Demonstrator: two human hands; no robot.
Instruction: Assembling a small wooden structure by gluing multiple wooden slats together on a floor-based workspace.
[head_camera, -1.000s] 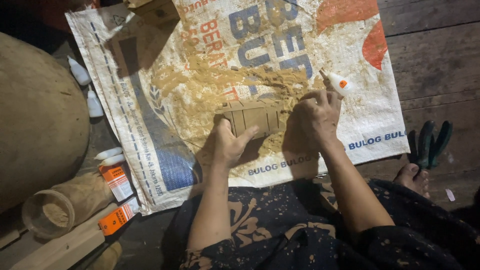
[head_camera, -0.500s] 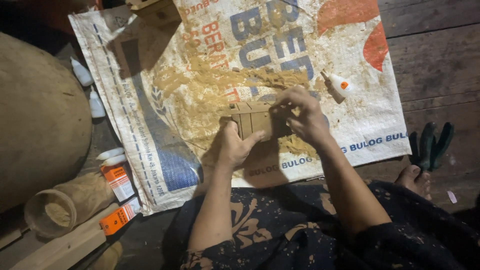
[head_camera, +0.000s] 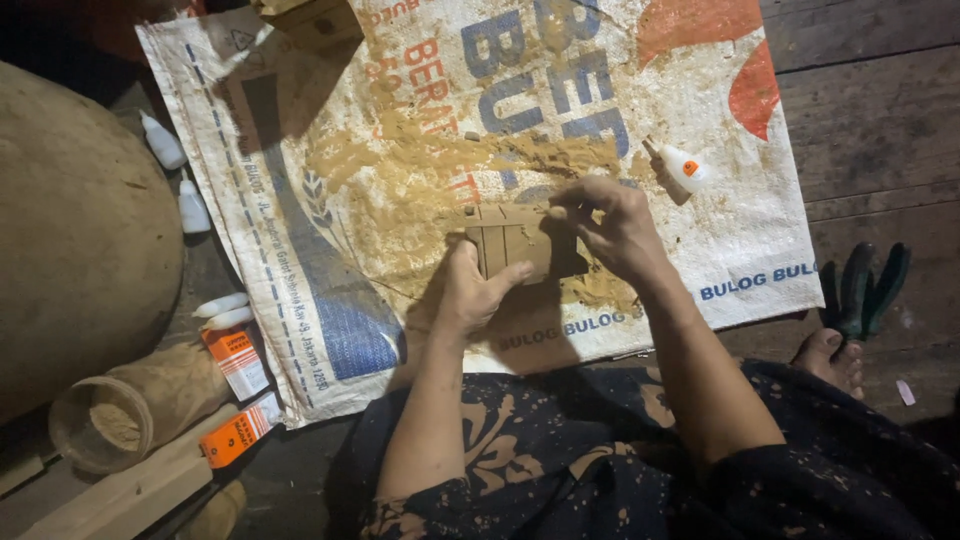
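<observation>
Over the dusty woven sack (head_camera: 330, 190), left hand (head_camera: 475, 290) and right hand (head_camera: 610, 225), each grip clamped on the small slatted wooden box (head_camera: 515, 240) (contents hidden)

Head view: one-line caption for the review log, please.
Both hands, left hand and right hand, hold a small wooden block over a sawdust-strewn woven sack.

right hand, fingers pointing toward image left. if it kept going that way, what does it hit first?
Probably the small slatted wooden block: the right hand already touches its right end, with the left hand gripping from below. Beyond lies the sawdust-strewn printed woven sack. Depth is uncertain.
</observation>
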